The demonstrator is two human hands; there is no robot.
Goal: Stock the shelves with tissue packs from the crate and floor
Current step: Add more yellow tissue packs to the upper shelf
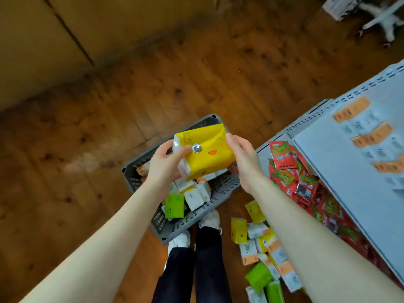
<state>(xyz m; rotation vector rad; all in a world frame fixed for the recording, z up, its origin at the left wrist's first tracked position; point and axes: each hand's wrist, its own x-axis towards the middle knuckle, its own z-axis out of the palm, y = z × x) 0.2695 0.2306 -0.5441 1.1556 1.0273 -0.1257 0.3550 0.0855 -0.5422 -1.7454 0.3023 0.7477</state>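
A yellow tissue pack (205, 153) sits mid-frame above the grey crate (220, 189), gripped at both ends by the left hand (165, 164) and right hand (244, 162). More packs (262, 243) litter the floor at lower right, beside the shelf (341, 162).

Red snack sachets (284, 169) at right, tan cardboard (32, 40) upper left, possibly a white chair base (382, 16).

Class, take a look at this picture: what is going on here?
A person holds a yellow tissue pack with a cartoon face between the left hand and right hand, above a grey crate. More packs lie in the crate and on the wooden floor beside a grey shelf of red snack packets.
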